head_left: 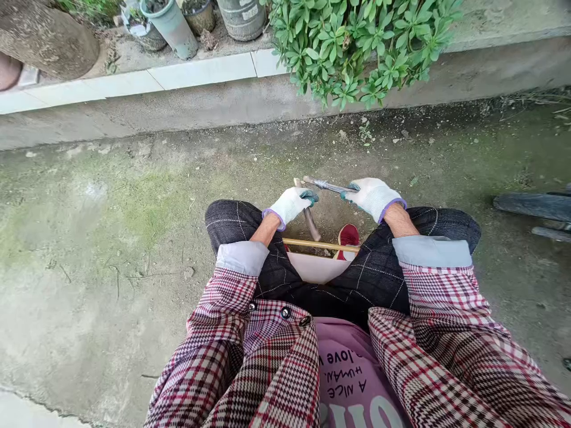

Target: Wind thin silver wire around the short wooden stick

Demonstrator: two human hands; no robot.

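Holding one item per hand, both hands gloved, out over the ground between the knees. Left hand [288,206]: grip closed round a short brown stick [311,224], which runs slantwise through the fist, pale upper end poking out past the fingers, darker lower end angled back toward the body. Right hand [375,196]: grip closed on a thin grey rod [334,187] with a wrapped section near its far end; tip points left, right by the top of the stick — can't tell if they touch. Gloves are white with green fingers, purple cuffs. Below the stick, a yellowish bar [328,245] crosses between the thighs, with a pale panel [319,268] on the body side of it; can't tell what they belong to. Red shoe [348,233] shows at the bar's right end. Dark checked trousers [379,267], plaid coat [223,333]. Ground [111,238] is mossy concrete. Beyond it, a raised ledge [200,74] with white tiles along its edge carries a blue-green pot [172,27] and a grey bucket [243,18] — leafy bush [357,47] hangs over to their right.
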